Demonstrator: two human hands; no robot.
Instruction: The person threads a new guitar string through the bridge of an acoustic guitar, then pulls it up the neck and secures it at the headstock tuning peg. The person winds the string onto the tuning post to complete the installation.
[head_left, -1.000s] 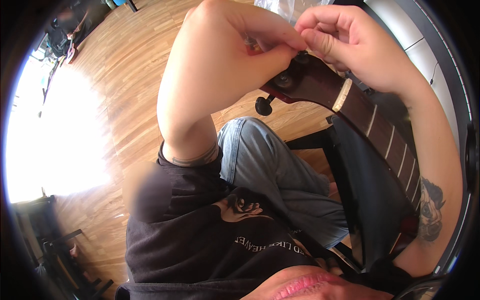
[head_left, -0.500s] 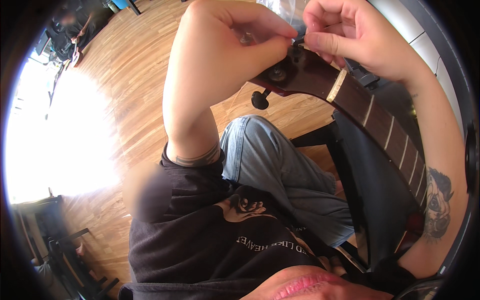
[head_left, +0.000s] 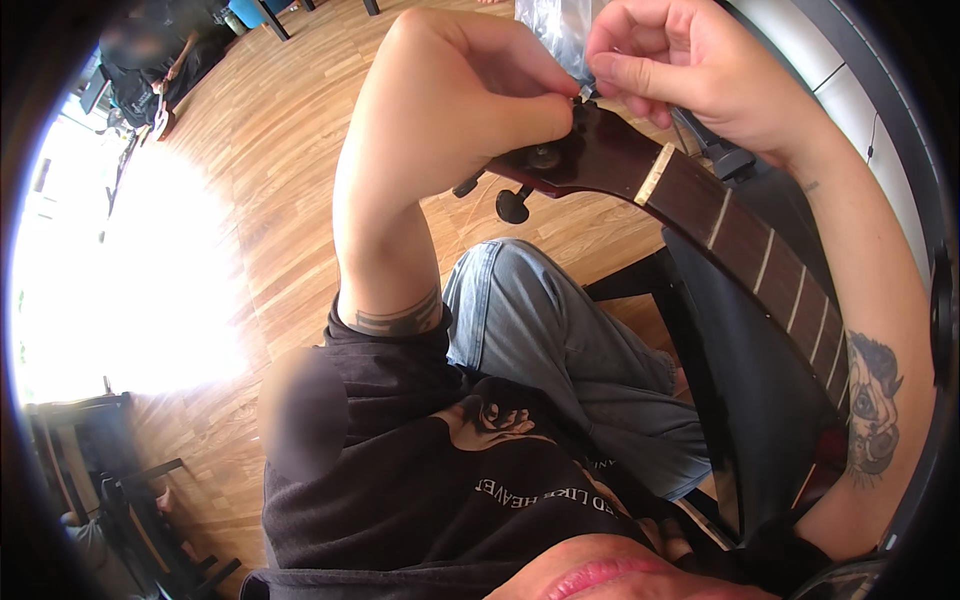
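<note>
A dark reddish-brown guitar headstock [head_left: 570, 165] points up and left in front of me, its neck [head_left: 745, 235] running down to the right. No strings show over the frets or the pale nut [head_left: 656, 176]. My left hand [head_left: 450, 95] covers part of the headstock, thumb and forefinger pinched at its far edge beside a small tuner post. What they pinch is too small to make out. Below that hand a black tuning peg [head_left: 513, 206] sticks out. Just beyond the headstock's edge, my right hand [head_left: 675, 70] has its fingers curled and thumb pressed in, on something I cannot make out.
A clear plastic bag [head_left: 562, 30] lies behind the hands on the wooden floor [head_left: 280, 150]. Under the neck is a black padded surface [head_left: 700, 300]. A black folded stand [head_left: 130, 480] is at lower left. Another person [head_left: 150, 60] sits far left with a guitar.
The headstock and neck have shifted a little left and down in view. My right hand has moved slightly left and up, its fingertips a bit above the left hand's.
</note>
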